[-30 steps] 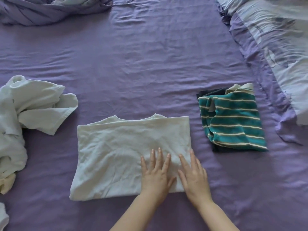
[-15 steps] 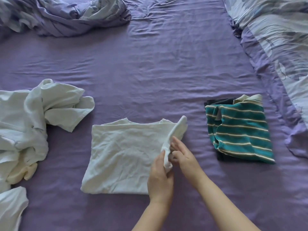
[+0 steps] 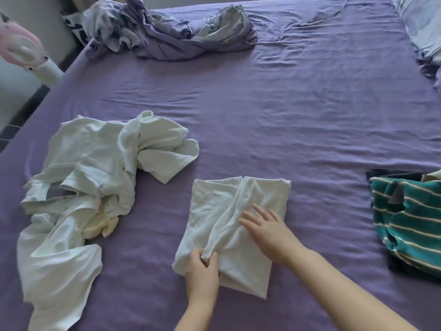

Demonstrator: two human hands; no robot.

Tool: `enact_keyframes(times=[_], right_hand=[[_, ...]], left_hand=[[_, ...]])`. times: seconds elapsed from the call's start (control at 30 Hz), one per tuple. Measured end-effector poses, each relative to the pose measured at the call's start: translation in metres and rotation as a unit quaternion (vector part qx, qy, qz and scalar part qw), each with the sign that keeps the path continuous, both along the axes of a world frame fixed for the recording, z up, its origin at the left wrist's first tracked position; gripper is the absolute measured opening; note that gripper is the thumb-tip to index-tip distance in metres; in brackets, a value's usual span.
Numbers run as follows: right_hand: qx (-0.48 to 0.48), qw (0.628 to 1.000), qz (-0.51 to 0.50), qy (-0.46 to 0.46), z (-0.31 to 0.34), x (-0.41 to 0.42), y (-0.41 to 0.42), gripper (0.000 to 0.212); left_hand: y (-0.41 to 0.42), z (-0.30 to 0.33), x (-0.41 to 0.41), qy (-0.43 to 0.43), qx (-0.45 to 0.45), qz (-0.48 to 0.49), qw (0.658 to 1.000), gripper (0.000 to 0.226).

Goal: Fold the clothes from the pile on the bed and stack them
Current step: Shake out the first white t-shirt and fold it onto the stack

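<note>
A white T-shirt (image 3: pixel 262 199) lies partly folded in front of me on the purple bed sheet (image 3: pixel 286 115), its right side doubled over to the left. My left hand (image 3: pixel 202 275) pinches the lower end of the folded-over flap near the shirt's bottom edge. My right hand (image 3: pixel 267 228) rests flat on the shirt with fingers straight, pressing the fold. To the left lies a pile of crumpled white clothes (image 3: pixel 90 187). At the right edge sits a stack of folded clothes with a teal striped shirt (image 3: pixel 410 225) on top.
A bunched purple and patterned duvet (image 3: pixel 171 32) lies at the far side of the bed. A patterned pillow (image 3: pixel 422 25) shows at the top right. Beyond the bed's left edge stands a pink and white object (image 3: pixel 26 51).
The shirt's right side has been carried over to the left and laid down. My right hand let go and now lies flat on it. The view shifted left.
</note>
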State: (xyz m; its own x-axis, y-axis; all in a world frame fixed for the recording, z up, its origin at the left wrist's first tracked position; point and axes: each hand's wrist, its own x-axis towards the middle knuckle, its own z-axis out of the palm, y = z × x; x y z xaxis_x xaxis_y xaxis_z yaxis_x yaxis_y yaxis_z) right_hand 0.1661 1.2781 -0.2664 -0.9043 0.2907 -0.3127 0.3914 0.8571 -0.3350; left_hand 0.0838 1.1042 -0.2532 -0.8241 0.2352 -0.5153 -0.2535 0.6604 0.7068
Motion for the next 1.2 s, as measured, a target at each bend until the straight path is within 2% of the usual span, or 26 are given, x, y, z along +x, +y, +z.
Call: enact_keyframes(times=[0.17, 0.27, 0.37, 0.57, 0.77, 0.87, 1.07, 1.13, 1.2], right_hand=[[0.059, 0.994, 0.080, -0.036, 0.002, -0.045, 0.019, 0.059], [0.082, 0.984, 0.138, -0.077, 0.010, -0.075, 0.030, 0.064], [0.079, 0.979, 0.150, -0.117, 0.021, -0.098, 0.041, 0.059], [0.113, 0.954, 0.184, -0.208, 0.046, -0.113, 0.071, 0.047], [0.094, 0.947, 0.167, -0.259, 0.062, -0.129, 0.074, 0.021], [0.104, 0.953, 0.179, -0.221, 0.067, -0.142, 0.066, 0.023], [0.117, 0.975, 0.174, -0.067, 0.052, -0.171, 0.038, 0.049], [0.124, 0.983, 0.131, -0.013, 0.039, -0.172, 0.029, 0.057], [0.114, 0.993, 0.033, 0.017, 0.027, -0.166, 0.023, 0.069]], left_hand=[[0.005, -0.006, -0.023, 0.011, -0.030, -0.085, 0.996, 0.026], [0.014, -0.002, -0.035, 0.019, -0.035, -0.163, 0.986, 0.018], [0.012, 0.006, -0.048, 0.028, -0.003, -0.203, 0.979, 0.010], [-0.006, 0.008, -0.063, 0.003, 0.099, -0.208, 0.973, 0.020], [-0.014, 0.001, -0.068, -0.034, 0.086, -0.203, 0.975, 0.016], [-0.022, -0.001, -0.074, -0.060, 0.069, -0.190, 0.978, 0.010], [-0.049, -0.006, -0.092, -0.086, 0.037, -0.164, 0.982, 0.009], [-0.055, -0.007, -0.095, -0.070, 0.012, -0.165, 0.984, 0.012], [-0.058, -0.008, -0.097, -0.016, -0.041, -0.190, 0.981, 0.014]])
